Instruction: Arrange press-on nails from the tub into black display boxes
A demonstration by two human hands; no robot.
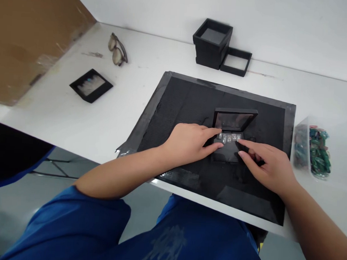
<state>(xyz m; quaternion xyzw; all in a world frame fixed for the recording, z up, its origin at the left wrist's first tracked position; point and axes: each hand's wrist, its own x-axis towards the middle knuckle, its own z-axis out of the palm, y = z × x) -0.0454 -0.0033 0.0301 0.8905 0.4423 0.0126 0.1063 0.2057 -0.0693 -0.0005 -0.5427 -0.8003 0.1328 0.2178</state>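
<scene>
A small black display case point(226, 152) lies with its clear-windowed lid point(235, 121) raised. A row of several small clear pieces with white marks point(229, 138) sits inside, below the hinge. My left hand point(190, 140) reaches in from the left, its index fingertip at the leftmost piece and its thumb on the case's left part, the two tips apart. From the right, my right hand point(266, 162) has its index fingertip against the rightmost piece and its thumb lower at the case's right side. Its other fingers are curled and partly hidden.
The case rests on a black mat point(189, 103) taped to a white table point(140, 101). Stacked black frames point(211, 50) stand at the back beside a single frame point(237, 69). Glasses point(118, 51), another black case point(90, 86) and a clear bin point(303, 146) of green packets lie around.
</scene>
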